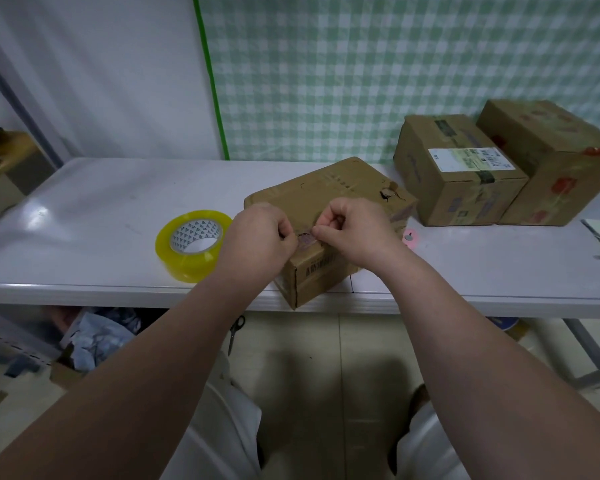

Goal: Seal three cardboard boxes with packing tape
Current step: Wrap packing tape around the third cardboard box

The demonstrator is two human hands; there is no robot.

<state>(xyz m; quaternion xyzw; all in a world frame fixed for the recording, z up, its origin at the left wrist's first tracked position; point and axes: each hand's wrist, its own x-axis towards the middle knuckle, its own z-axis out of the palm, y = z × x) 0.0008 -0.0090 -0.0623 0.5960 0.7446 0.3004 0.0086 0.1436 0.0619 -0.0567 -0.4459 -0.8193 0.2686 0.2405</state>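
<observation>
No word or number can be read. The nearest cardboard box (pixel 326 194) carries a barcode (pixel 321 266) on its front side, digits blurred. The middle box (pixel 461 199) bears a white shipping label (pixel 470 159) with small barcodes, print too fine to read.

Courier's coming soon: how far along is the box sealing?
Done: unclear; the labelled box and flowered box stand closed at the back, fresh tape not discernible. In hand: left hand and right hand pinch at the top edge of the near box. Left: likely more taping; the tape roll lies unheld beside it.
</observation>
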